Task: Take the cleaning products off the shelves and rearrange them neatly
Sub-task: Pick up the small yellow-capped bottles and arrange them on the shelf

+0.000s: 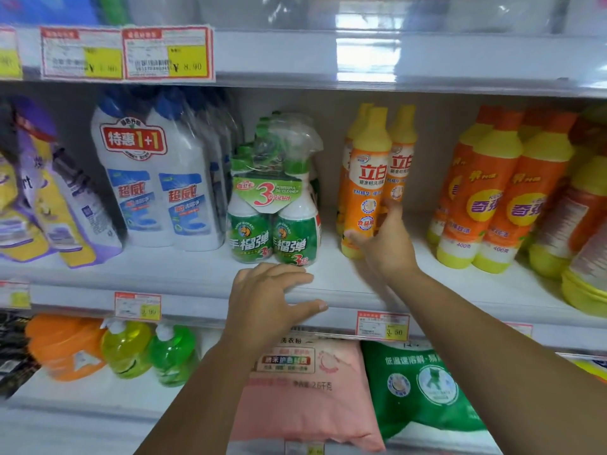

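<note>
On the middle shelf (184, 274) stand three slim orange dish-soap bottles with yellow caps. My right hand (387, 247) grips the front orange bottle (366, 178) low down, thumb on its left side and fingers behind it. Left of them is a shrink-wrapped twin pack of green spray cleaners (274, 221). My left hand (266, 300) is just in front of that pack at the shelf's front edge, fingers spread and relaxed, holding nothing.
White toilet-cleaner bottles (157, 192) and purple-yellow refill pouches (49, 208) fill the shelf's left, larger orange bottles (492, 205) its right. Below lie a pink powder bag (308, 389), a green bag (420, 389), green dish bottles (147, 353) and an orange jug (62, 346). Price tags (167, 54) hang above.
</note>
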Motion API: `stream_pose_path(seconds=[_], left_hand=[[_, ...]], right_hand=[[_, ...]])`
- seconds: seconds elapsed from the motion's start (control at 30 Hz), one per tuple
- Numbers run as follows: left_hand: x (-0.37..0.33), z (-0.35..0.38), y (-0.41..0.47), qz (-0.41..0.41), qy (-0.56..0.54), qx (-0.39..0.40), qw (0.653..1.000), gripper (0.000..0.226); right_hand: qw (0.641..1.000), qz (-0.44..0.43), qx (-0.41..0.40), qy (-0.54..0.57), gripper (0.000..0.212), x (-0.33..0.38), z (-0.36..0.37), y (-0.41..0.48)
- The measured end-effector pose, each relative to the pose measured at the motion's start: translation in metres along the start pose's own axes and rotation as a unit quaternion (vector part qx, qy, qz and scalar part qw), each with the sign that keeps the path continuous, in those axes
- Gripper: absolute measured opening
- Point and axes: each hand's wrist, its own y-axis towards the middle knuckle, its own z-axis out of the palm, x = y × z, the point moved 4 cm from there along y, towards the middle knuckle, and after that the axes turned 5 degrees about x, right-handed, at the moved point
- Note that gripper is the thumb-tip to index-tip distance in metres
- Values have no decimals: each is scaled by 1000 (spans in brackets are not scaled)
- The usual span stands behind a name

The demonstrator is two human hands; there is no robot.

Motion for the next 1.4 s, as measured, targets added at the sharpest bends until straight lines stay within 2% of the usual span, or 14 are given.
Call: stream_pose_path(seconds=[0.53,0.73,0.87,0.97,1.07,1.13,1.2,1.3,1.4], left_hand=[[6,5,1,19,-7,-26,999,65],[-5,2,-7,22,25,-18,999,50],[-28,-6,-37,118,61,-69,989,42],[-41,18,-88,173,50,7,984,42],[-38,72,-162,61,-30,185,980,57],[-36,110,-203,-2,-67,282,957,76],[-39,144,-228,-47,-103,347,931,90],[-50,185,-243,-125,-171,372,904,105],[-55,215,-244,-174,-203,360,894,113]], right_hand=[[998,4,-46,-48,68,0,12,16],[997,59,23,-48,74,11,-7,-5],[999,-23,-1,-45,47,30,-49,-70],[999,-19,-12,28,24,5,-80,-141],[998,45,-8,49,17,-58,-94,-217],[993,104,0,50,18,-100,-96,-262],[989,142,-22,39,20,-134,-95,-300],[979,188,-76,6,18,-175,-91,-352],[961,272,-37,-17,22,-222,-75,-385]])
